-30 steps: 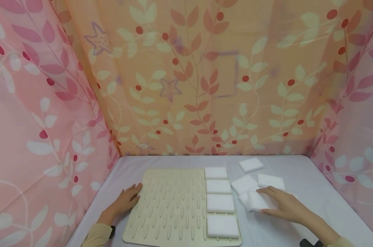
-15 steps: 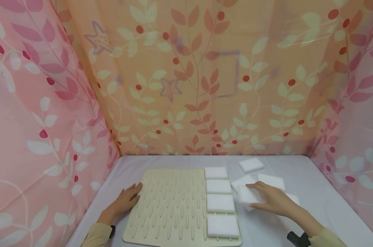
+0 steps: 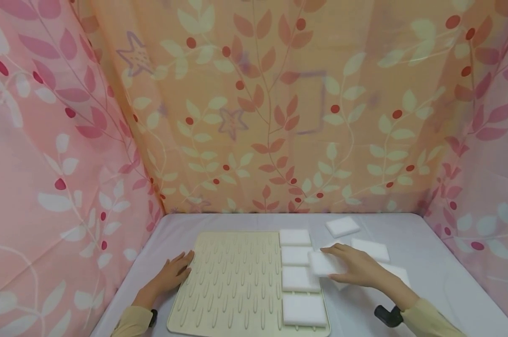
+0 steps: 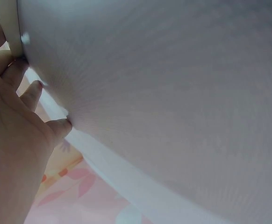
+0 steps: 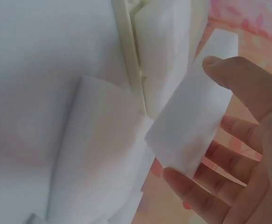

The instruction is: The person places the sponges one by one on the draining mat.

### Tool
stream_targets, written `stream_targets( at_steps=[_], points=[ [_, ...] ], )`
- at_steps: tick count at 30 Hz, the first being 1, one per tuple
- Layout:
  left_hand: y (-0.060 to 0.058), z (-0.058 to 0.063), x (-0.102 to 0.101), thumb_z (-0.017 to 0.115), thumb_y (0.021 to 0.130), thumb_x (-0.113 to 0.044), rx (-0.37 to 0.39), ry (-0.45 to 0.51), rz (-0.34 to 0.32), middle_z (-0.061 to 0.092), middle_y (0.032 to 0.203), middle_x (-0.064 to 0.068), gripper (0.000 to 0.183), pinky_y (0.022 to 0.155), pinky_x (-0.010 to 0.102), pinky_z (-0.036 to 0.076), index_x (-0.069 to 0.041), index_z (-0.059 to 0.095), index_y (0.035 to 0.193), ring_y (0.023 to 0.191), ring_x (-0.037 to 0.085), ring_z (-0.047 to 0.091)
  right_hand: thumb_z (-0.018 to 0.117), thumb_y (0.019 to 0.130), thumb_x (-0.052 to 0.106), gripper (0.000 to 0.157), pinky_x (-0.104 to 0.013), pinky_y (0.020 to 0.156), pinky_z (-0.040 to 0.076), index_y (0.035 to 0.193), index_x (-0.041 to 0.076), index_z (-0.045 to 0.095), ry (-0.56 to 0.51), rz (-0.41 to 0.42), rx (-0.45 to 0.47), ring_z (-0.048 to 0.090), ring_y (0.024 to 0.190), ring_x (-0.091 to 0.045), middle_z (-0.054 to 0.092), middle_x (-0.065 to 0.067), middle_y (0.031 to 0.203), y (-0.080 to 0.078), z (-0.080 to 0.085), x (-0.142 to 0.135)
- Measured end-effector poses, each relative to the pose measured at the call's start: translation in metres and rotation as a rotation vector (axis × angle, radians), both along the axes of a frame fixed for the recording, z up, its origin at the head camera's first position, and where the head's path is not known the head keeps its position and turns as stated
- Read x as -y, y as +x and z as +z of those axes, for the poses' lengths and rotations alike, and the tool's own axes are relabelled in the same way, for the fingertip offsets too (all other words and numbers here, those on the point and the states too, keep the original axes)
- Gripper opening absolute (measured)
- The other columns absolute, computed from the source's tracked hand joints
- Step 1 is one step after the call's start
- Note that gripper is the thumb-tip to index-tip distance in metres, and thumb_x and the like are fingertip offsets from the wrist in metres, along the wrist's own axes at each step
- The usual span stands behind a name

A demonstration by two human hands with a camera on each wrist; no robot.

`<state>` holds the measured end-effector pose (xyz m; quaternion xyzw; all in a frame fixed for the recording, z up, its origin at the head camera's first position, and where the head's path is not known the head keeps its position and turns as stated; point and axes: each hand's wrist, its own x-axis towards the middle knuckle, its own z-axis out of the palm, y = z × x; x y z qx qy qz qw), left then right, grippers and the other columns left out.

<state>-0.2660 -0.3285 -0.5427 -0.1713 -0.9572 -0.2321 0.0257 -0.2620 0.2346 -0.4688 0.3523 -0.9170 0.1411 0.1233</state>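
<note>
Inspected a pale, cloth-covered desk [image 3: 447,295]. Found lying flat on it a cream ridged mat [image 3: 226,281], with loose white pads to its right: far pad [image 3: 342,226] set askew towards the back edge, middle pad [image 3: 372,250], near pad [image 3: 397,273] partly hidden. Recorded also a fourth pad [image 5: 96,151] just beside the mat.

Your head view looks forward and down over your left hand [image 3: 171,273] and right hand [image 3: 360,267]; close wrist views share one each

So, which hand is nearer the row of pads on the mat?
Right hand, holding a pad by the right side of the row; the left hand is at the left edge of the mat.
</note>
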Motion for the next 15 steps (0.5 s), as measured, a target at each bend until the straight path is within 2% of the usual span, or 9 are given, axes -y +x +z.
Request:
stream_targets(
  at_steps=[2, 6, 9, 11, 15],
  points=[
    [-0.001, -0.001, 0.000, 0.052, 0.094, -0.024, 0.001, 0.004, 0.001, 0.038, 0.144, 0.017, 0.056, 0.096, 0.075, 0.008, -0.001, 0.034, 0.142, 0.134, 0.043, 0.028, 0.076, 0.073, 0.039, 0.062, -0.037, 0.074, 0.052, 0.126, 0.016, 0.057, -0.003, 0.016, 0.001, 0.058, 0.101, -0.015, 0.059, 0.005, 0.114, -0.002, 0.001, 0.004],
    [0.000, -0.003, 0.001, 0.054, 0.092, -0.022, -0.059, -0.002, -0.012, 0.042, 0.140, 0.020, 0.054, 0.092, 0.077, 0.013, 0.001, 0.038, 0.139, 0.130, 0.045, 0.033, 0.076, 0.073, 0.036, 0.062, -0.038, 0.073, 0.052, 0.128, 0.015, 0.056, 0.012, 0.032, -0.002, 0.056, 0.103, -0.018, 0.058, 0.002, 0.116, -0.007, 0.002, 0.009],
    [0.000, -0.003, 0.001, 0.055, 0.092, -0.021, -0.080, -0.007, -0.012, 0.044, 0.139, 0.020, 0.054, 0.091, 0.077, 0.014, 0.002, 0.039, 0.138, 0.128, 0.046, 0.034, 0.075, 0.073, 0.035, 0.063, -0.040, 0.078, 0.051, 0.129, 0.015, 0.055, 0.019, 0.045, -0.002, 0.055, 0.105, -0.019, 0.057, 0.001, 0.117, -0.012, 0.001, 0.013],
    [0.001, -0.001, 0.000, 0.054, 0.092, -0.021, -0.065, -0.006, -0.007, 0.043, 0.140, 0.020, 0.054, 0.091, 0.077, 0.013, 0.001, 0.039, 0.139, 0.129, 0.046, 0.033, 0.075, 0.074, 0.035, 0.063, -0.042, 0.083, 0.050, 0.130, 0.015, 0.054, 0.018, 0.048, -0.005, 0.053, 0.109, -0.020, 0.056, 0.002, 0.119, -0.015, 0.001, 0.016],
    [0.003, 0.001, -0.001, 0.053, 0.093, -0.022, -0.040, -0.009, 0.002, 0.041, 0.141, 0.019, 0.054, 0.094, 0.076, 0.012, 0.001, 0.037, 0.140, 0.131, 0.045, 0.032, 0.074, 0.075, 0.035, 0.065, -0.041, 0.080, 0.051, 0.132, 0.015, 0.052, 0.012, 0.044, -0.006, 0.049, 0.114, -0.019, 0.054, 0.002, 0.123, -0.021, 0.002, 0.022]
  ],
)
